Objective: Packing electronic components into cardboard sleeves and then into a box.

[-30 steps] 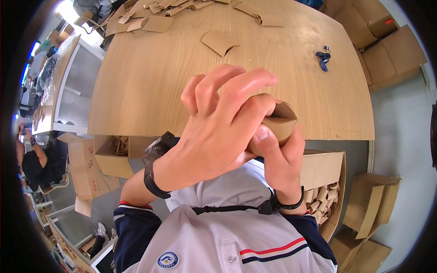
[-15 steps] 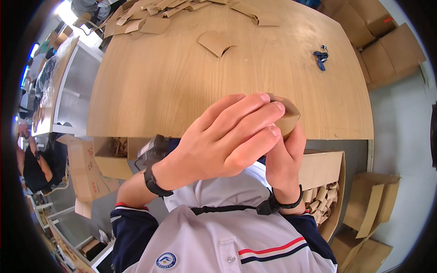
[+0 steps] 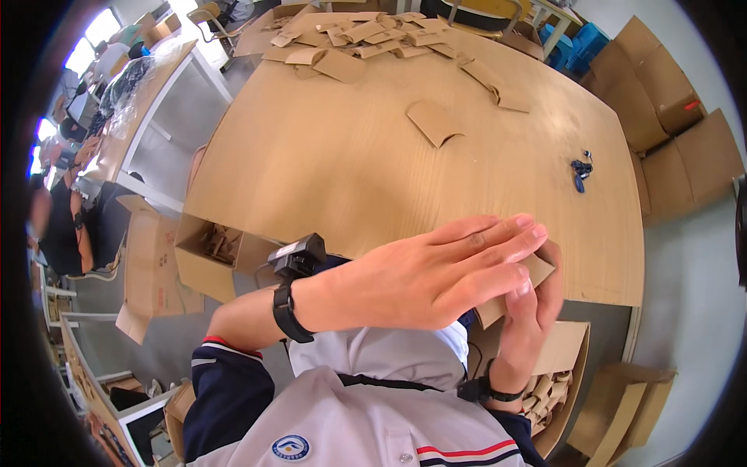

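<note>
A small folded brown cardboard piece is between my two hands, above the table's near right edge. My left hand reaches across from the left, its fingers together and pressed over the piece. From below, my right hand grips the piece, thumb on the near side and fingers behind it. Much of the cardboard is hidden by the fingers. Farther off on the wooden table lies a single curved cardboard piece, apart from both hands.
Many loose cardboard pieces are heaped at the table's far side. A dark blue corded item lies at right. Below the near edge stand an open box at left and a box of folded pieces at right. Stacked cartons line the right wall.
The view has tilted up, showing more of the table's far side. Both hands, still on the cardboard piece, appear farther right and lower. The left forearm lies more level.
</note>
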